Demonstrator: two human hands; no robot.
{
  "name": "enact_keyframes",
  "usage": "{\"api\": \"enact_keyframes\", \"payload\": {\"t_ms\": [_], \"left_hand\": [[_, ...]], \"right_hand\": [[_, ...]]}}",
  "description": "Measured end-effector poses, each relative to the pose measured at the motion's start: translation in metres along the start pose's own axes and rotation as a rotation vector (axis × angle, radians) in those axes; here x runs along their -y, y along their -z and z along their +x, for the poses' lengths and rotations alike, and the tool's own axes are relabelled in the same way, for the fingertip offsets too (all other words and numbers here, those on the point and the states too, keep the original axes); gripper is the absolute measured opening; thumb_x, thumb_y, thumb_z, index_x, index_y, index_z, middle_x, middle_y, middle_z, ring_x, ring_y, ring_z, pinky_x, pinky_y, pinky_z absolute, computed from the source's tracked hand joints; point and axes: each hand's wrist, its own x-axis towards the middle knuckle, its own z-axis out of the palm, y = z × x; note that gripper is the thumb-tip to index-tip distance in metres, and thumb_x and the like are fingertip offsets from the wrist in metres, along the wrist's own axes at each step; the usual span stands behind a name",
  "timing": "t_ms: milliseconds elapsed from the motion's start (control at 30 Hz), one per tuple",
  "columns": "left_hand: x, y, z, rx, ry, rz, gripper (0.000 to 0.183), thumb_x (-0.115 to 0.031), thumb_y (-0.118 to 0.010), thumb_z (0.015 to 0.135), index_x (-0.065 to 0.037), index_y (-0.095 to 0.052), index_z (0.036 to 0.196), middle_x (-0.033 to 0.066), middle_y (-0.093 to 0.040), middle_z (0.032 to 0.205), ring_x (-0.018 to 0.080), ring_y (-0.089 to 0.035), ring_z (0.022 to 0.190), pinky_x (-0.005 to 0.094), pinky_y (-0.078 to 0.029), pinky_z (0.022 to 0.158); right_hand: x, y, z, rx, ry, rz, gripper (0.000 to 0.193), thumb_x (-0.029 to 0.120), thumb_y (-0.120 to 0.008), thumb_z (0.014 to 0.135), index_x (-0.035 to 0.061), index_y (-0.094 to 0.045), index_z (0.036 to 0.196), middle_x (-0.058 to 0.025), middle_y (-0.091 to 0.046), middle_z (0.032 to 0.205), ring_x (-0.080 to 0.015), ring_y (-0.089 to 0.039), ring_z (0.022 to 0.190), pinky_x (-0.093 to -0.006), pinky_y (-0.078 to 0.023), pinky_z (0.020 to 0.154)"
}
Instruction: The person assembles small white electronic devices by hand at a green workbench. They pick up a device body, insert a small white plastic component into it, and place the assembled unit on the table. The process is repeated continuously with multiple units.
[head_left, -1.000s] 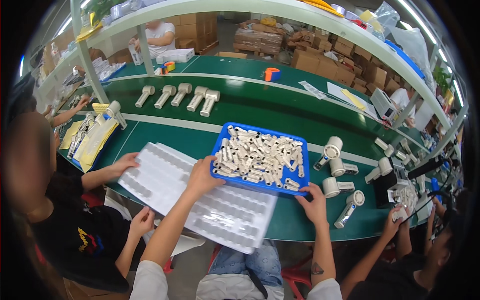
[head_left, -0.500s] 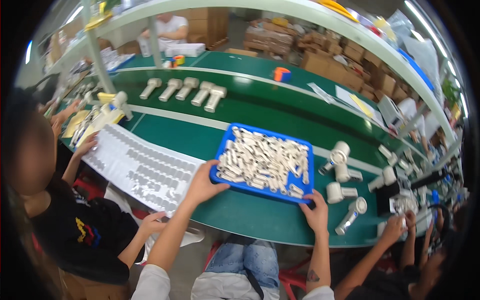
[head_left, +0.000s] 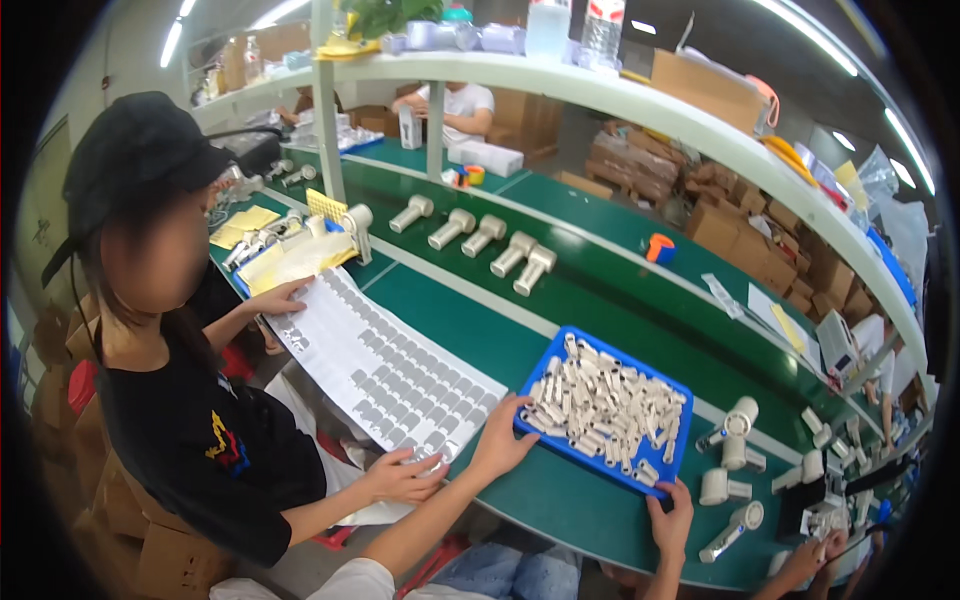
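Note:
A blue plastic tray (head_left: 600, 467) rests on the green workbench in front of me, filled with a heap of small white plastic parts (head_left: 605, 405). My left hand (head_left: 503, 440) grips the tray's left near corner, thumb and fingers at the rim. At its right near corner, my right hand (head_left: 672, 518) closes on the edge. Left of the tray, close to my left hand, a co-worker's two hands (head_left: 400, 478) hold a white sheet of grey stickers (head_left: 420, 385) that hangs partly over the bench edge.
Several white T-shaped housings (head_left: 483, 235) stand in a row on the dark green belt. More housings (head_left: 735, 520) lie right of the tray, near another person's hands (head_left: 815, 555). A co-worker in a black cap (head_left: 145, 150) sits at left. An overhead shelf (head_left: 560, 70) carries bottles.
My view has swung left, so the scene sits farther right and the co-worker in the cap shows more fully. Both my hands stay on the tray; it shows no clear shift along the bench.

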Motion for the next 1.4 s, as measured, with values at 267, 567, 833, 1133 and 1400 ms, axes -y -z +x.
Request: {"api": "enact_keyframes", "payload": {"t_ms": [267,567,833,1133,1400], "left_hand": [[-0.046,0.019,-0.025,-0.044,0.039,-0.045,0.073,-0.008,-0.079,0.076,-0.005,-0.046,0.140,0.0205,-0.040,0.151,0.0345,-0.035,0.144,0.0431,-0.027,0.118],[-0.217,0.108,0.023,0.040,-0.716,-0.498,0.093,-0.013,-0.086,0.069,-0.001,-0.036,0.146,0.0233,-0.040,0.150,0.0369,-0.039,0.141,0.0491,-0.035,0.113],[-0.264,0.138,0.039,-0.080,-0.922,-0.322,0.093,-0.013,-0.087,0.069,-0.001,-0.037,0.146,0.0224,-0.041,0.149,0.0359,-0.040,0.141,0.0484,-0.036,0.112],[-0.281,0.145,0.041,-0.101,-0.937,-0.255,0.092,-0.013,-0.087,0.069,-0.001,-0.037,0.146,0.0215,-0.042,0.148,0.0347,-0.040,0.140,0.0476,-0.037,0.111],[-0.297,0.119,0.039,-0.055,-0.955,-0.302,0.092,-0.013,-0.087,0.069,-0.001,-0.037,0.146,0.0206,-0.043,0.147,0.0336,-0.041,0.139,0.0469,-0.038,0.110]], "right_hand": [[0.028,0.033,-0.010,0.044,0.009,0.020,0.041,0.014,-0.075,0.083,0.0044,-0.065,0.122,-0.0190,-0.059,0.134,-0.0373,-0.057,0.122,-0.0402,-0.046,0.103],[0.022,0.125,-0.033,-0.181,-0.087,-0.039,0.028,0.003,-0.071,0.083,0.0026,-0.068,0.111,-0.0137,-0.066,0.118,-0.0271,-0.063,0.111,-0.0342,-0.047,0.097],[0.193,0.119,-0.030,0.168,0.745,0.992,0.016,-0.004,-0.058,0.087,-0.0055,-0.067,0.101,-0.0153,-0.068,0.101,-0.0283,-0.065,0.095,-0.0319,-0.051,0.083],[0.235,0.108,0.006,0.485,0.872,1.278,0.018,-0.002,-0.060,0.088,-0.0039,-0.067,0.105,-0.0157,-0.068,0.103,-0.0288,-0.065,0.096,-0.0329,-0.051,0.084],[0.231,0.136,-0.009,0.520,0.834,1.238,0.020,0.000,-0.063,0.088,-0.0024,-0.067,0.108,-0.0160,-0.067,0.105,-0.0292,-0.065,0.097,-0.0338,-0.050,0.085]]}}
